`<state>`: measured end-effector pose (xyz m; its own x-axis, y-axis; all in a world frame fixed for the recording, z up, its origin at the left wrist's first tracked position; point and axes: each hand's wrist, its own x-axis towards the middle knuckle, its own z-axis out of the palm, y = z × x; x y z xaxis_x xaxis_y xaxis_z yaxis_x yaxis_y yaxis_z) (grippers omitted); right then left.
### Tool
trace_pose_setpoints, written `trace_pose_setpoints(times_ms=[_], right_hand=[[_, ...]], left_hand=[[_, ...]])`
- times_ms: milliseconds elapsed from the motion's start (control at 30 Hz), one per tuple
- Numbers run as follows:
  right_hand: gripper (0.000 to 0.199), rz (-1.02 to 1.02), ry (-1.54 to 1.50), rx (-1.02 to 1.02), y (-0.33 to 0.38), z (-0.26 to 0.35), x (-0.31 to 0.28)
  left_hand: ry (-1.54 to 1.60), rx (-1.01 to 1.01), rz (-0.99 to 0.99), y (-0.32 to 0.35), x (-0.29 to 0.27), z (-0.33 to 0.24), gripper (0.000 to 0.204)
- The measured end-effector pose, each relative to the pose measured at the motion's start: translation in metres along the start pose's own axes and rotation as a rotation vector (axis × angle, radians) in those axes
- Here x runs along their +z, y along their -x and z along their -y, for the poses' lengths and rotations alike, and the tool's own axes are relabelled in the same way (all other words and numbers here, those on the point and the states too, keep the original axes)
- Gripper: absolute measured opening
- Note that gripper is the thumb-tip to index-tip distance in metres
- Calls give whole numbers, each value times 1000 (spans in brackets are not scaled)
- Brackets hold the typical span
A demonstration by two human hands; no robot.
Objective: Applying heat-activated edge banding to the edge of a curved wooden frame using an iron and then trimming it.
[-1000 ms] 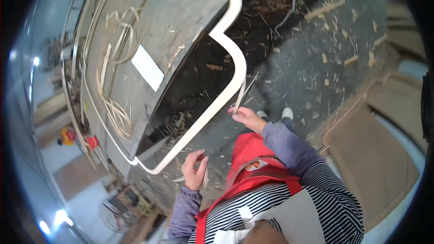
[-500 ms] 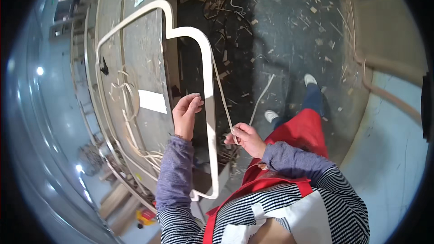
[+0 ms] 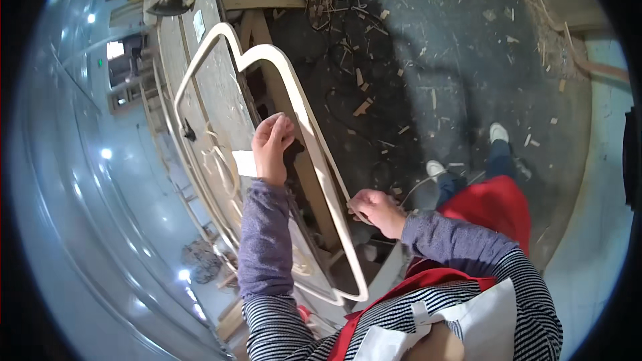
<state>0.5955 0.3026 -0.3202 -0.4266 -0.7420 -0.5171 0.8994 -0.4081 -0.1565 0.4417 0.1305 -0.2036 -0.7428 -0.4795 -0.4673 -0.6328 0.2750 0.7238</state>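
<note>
A pale frame (image 3: 322,167) with rounded, stepped corners lies tilted over the workbench edge, its near long bar in front of me. My left hand (image 3: 272,144) is raised inside the frame's opening, thumb and fingers pinched together; whether anything small is between them is hidden. To the right of the bar, my right hand (image 3: 379,210) pinches a thin pale strip (image 3: 340,179). From those fingers the strip runs up and away, meeting the frame's outer edge farther up.
The worn workbench (image 3: 221,90) on the left bears a white sheet (image 3: 245,162), loose curled strips (image 3: 215,154) and a small black object (image 3: 189,132). A wooden beam (image 3: 264,3) juts out at its far end. Wood scraps (image 3: 363,106) litter the dark floor.
My view has turned, so the bench and frame appear more slanted. My left hand stays pinched inside the frame, and my right hand keeps hold of the strip, now nearer the bar.
</note>
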Motion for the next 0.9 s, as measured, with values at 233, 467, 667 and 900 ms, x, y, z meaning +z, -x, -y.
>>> trace_pose_setpoints(times_ms=[233, 467, 667, 900], right_hand=[[9, 19, -272, -16, -29, -41, 4], [6, 76, -337, -69, -43, -43, 1], [4, 120, -439, 19, -38, -42, 2], [5, 97, -363, 4, -45, -45, 7]], left_hand=[[-15, 0, 239, -25, 29, 2, 36], [189, -51, 235, -29, 35, 28, 37], [203, -21, 214, -35, 29, 39, 14], [121, 55, 167, -26, 39, 37, 15]])
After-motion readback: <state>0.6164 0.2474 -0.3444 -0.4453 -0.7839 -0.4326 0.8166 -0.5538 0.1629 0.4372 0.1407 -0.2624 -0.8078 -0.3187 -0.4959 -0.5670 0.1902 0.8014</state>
